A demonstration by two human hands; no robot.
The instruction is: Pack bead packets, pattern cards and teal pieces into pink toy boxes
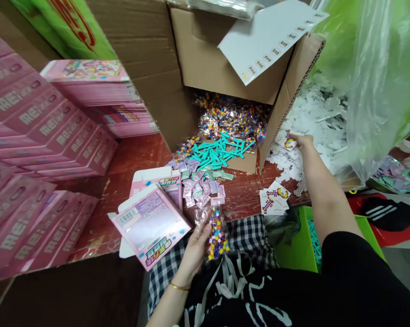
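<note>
My left hand is closed on a clear bag of colourful beads, low in front of my body. Off to the right, my right hand pinches a small white card with a pixel pattern above a heap of white perforated pieces. More patterned cards lie at the table's front edge. Beside my left hand are flat pink boxes with open flaps. Small lilac and green packets are piled just beyond the bead bag, next to turquoise plastic sticks.
An open cardboard box on its side holds many bead bags. Stacked pink boxes fill the left. A white printed sheet hangs over the carton. At lower right stands a green bin, near a black cap.
</note>
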